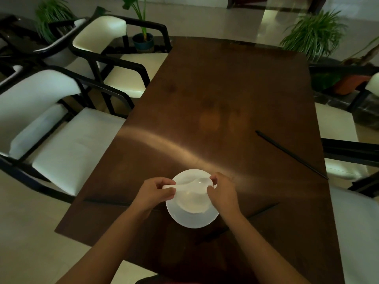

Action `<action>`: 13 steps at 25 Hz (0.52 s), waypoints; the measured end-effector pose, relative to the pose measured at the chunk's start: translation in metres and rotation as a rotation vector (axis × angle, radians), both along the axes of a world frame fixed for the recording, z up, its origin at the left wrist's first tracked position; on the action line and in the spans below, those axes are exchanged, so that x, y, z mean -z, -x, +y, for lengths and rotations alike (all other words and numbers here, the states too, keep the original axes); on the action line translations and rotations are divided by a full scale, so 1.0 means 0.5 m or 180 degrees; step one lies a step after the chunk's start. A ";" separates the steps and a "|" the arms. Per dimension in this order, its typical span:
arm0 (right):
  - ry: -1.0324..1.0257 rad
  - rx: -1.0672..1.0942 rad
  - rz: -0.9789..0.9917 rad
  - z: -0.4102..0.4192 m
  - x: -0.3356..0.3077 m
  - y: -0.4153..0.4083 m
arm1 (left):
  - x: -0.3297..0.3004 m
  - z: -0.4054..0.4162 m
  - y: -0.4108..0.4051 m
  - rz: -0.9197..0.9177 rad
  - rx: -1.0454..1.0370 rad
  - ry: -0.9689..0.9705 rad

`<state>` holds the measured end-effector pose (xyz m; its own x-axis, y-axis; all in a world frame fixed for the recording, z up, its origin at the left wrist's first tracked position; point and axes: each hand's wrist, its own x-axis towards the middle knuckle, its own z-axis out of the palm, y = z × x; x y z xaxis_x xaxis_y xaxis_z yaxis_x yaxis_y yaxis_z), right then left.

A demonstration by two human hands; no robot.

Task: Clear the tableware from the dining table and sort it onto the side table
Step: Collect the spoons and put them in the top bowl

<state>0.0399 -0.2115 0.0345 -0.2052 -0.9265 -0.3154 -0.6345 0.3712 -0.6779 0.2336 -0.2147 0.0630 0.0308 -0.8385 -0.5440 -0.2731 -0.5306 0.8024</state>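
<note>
A white plate (190, 221) lies on the dark wooden dining table (225, 89), with a white bowl (192, 203) standing in it. Across the bowl's rim lies a white ceramic spoon (196, 182). My left hand (156, 192) pinches the spoon's handle end at the left. My right hand (222, 191) grips the bowl's right rim by the spoon's scoop. A pair of black chopsticks (291, 154) lies on the table to the right. Another dark chopstick pair (264, 210) lies by my right wrist, and one more (106, 202) shows left of my left arm.
Cream-cushioned black armchairs stand along the left side (67, 144) (127, 64) and along the right side (344, 160). Potted plants (143, 37) (315, 35) stand on the tiled floor beyond the table's far end.
</note>
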 end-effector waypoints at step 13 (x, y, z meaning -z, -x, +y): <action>0.0195 -0.1128 0.1779 0.027 0.005 -0.033 | 0.015 -0.014 -0.028 -0.0059 -0.0014 -0.0127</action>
<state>0.0564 -0.1979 0.0318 -0.0023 -0.9809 -0.1946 -0.9733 0.0468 -0.2245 0.2474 -0.2218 0.0556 0.0447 -0.8160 -0.5763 -0.2853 -0.5633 0.7755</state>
